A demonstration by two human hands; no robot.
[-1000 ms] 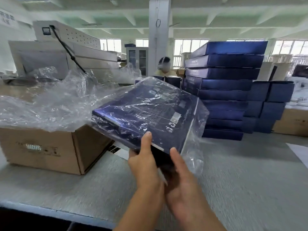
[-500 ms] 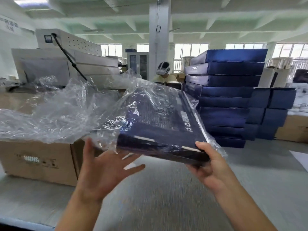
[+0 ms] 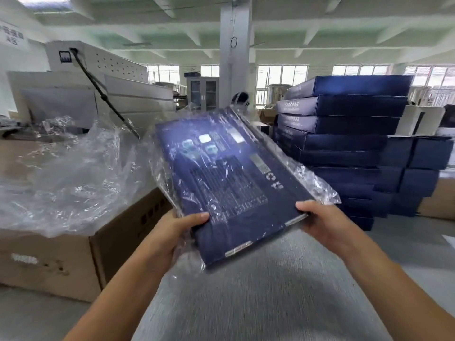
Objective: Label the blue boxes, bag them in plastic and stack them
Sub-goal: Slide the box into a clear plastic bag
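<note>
**Bagged box held over desk**

Obs: 1 blue box (image 3: 229, 183), flat, inside a clear plastic bag (image 3: 320, 184), held in the air at frame centre above the grey desk (image 3: 270, 299). Box is tilted: far end raised, printed face w/ white text toward cam, glare on upper part. Film is loose & crinkled along both long sides. Near end looks bare of film, can't tell for sure.

L hand (image 3: 172, 235): grips near-left corner, thumb on top face, fingers under box, film bunched beneath. R hand (image 3: 322, 223): grips near-right corner, thumb on top edge, fingers curled under. Hands well apart, 1 per corner.

Right of frame: tall stack of blue boxes (image 3: 344, 124) on desk, behind the held box, not touching it. Lower 2nd stack (image 3: 423, 163) sits just beside it, further right.

Left of frame: cardboard carton (image 3: 73, 264) on desk w/ heap of loose clear plastic (image 3: 69, 173) on top. Upper left: white machine (image 3: 110, 77). Top centre: white pillar (image 3: 235, 57).
</note>
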